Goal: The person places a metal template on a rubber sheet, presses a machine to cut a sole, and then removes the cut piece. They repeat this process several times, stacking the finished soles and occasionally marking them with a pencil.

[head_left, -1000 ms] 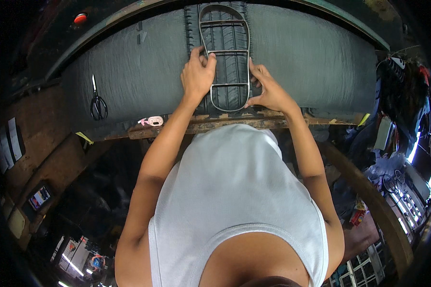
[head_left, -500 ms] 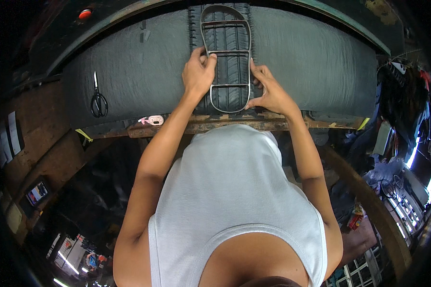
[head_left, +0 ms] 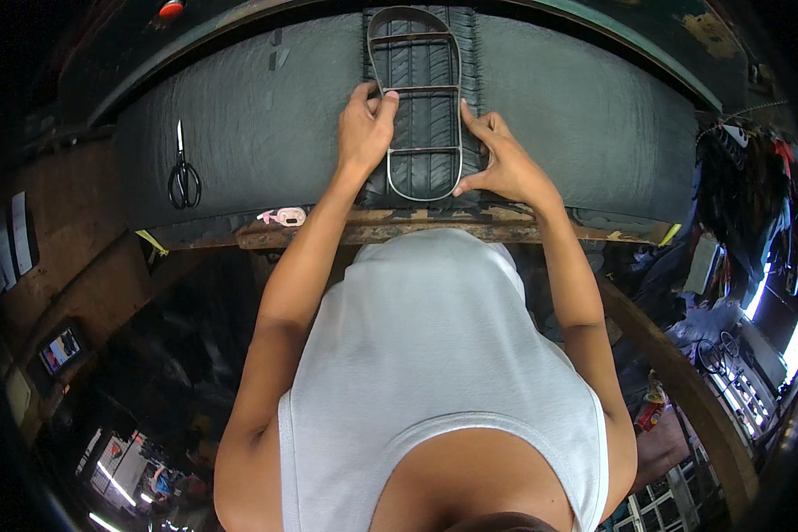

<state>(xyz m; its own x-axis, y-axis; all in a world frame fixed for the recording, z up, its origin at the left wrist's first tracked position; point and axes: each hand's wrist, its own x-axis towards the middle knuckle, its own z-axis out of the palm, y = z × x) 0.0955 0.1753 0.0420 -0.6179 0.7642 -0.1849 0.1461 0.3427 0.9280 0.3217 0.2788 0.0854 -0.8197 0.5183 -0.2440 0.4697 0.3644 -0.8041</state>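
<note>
I have the sole-shaped metal frame [head_left: 424, 89] lying on the grooved black tread strip [head_left: 434, 121], my left hand [head_left: 364, 133] pinching its left rim by the middle crossbar, my right hand [head_left: 507, 166] spread, thumb and fingertip against its right rim.

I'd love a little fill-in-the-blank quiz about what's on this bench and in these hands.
The left hand and right hand touch a sole-shaped frame with ____ crossbars.
Scissors lie to the frame's ____, as the person sees it.
A small ____ object lies near the left forearm.

Missing words: three; left; pink.
</note>
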